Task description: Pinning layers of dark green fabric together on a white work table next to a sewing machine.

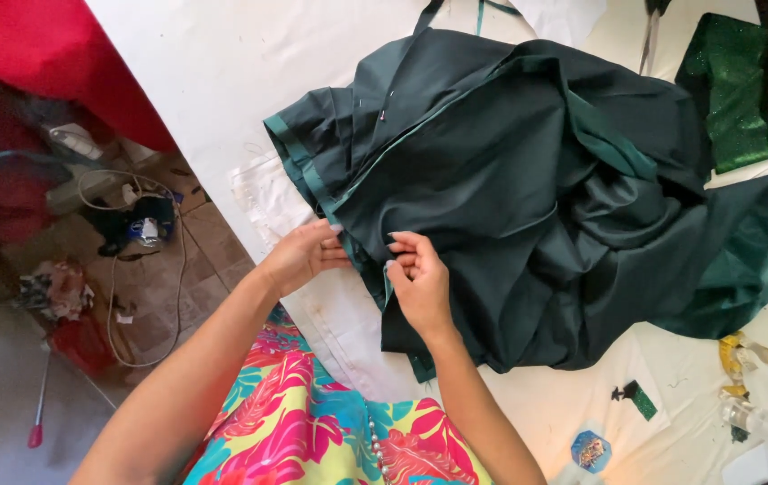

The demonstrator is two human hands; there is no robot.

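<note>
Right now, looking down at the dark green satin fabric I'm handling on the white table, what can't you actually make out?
- Head view: whether the right hand pinches a pin or only the dark green satin fabric; its curled fingers hide the grip.
- What lies under the fabric heap: covered by its folds.
- Metal scissors: cut off by the top edge.
- Clear plastic bottle: runs off the right edge.
- Left hand: its fingertips are hidden behind the fabric's edge.

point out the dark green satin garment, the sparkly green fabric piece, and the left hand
dark green satin garment (528, 207), head view, on its folded middle
sparkly green fabric piece (734, 99), head view, on its centre
left hand (299, 258), head view, on its back
</note>
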